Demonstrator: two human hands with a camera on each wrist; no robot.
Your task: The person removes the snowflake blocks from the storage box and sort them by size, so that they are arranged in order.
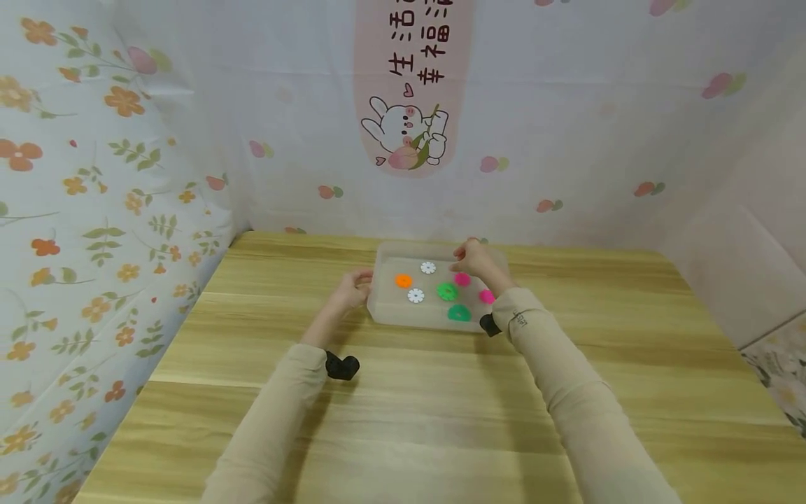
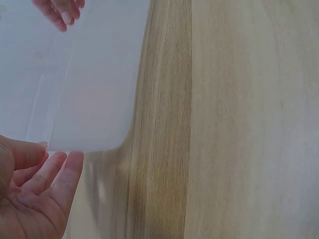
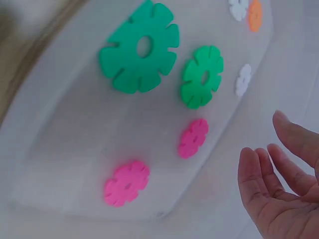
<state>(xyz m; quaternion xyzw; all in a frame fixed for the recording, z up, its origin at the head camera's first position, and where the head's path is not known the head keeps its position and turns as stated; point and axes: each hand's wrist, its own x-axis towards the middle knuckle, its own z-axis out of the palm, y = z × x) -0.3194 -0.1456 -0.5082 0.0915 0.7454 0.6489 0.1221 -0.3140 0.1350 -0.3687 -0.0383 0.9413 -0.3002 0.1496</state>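
Observation:
A translucent white plastic tub (image 1: 406,320) sits toward the back of the table. My left hand (image 1: 349,290) pinches its left edge, thumb on the rim and fingers against the outside. Several notched snowflake discs lie apart on the tub floor: an orange disc (image 1: 404,281), two white discs (image 3: 243,79), a bright green disc (image 3: 202,77), a darker green disc (image 3: 124,64) and two pink discs (image 3: 127,183). Over the tub's back right part hovers my right hand (image 1: 475,260), thumb apart from the loosely bent fingers, with nothing visible between them.
The wood-grain table (image 1: 415,420) extends around the tub. Behind it hangs a printed cloth (image 1: 302,126) with a rabbit picture, and a floral cloth (image 1: 94,231) hangs on the left. A black strap piece (image 1: 342,366) sticks out from the left wrist.

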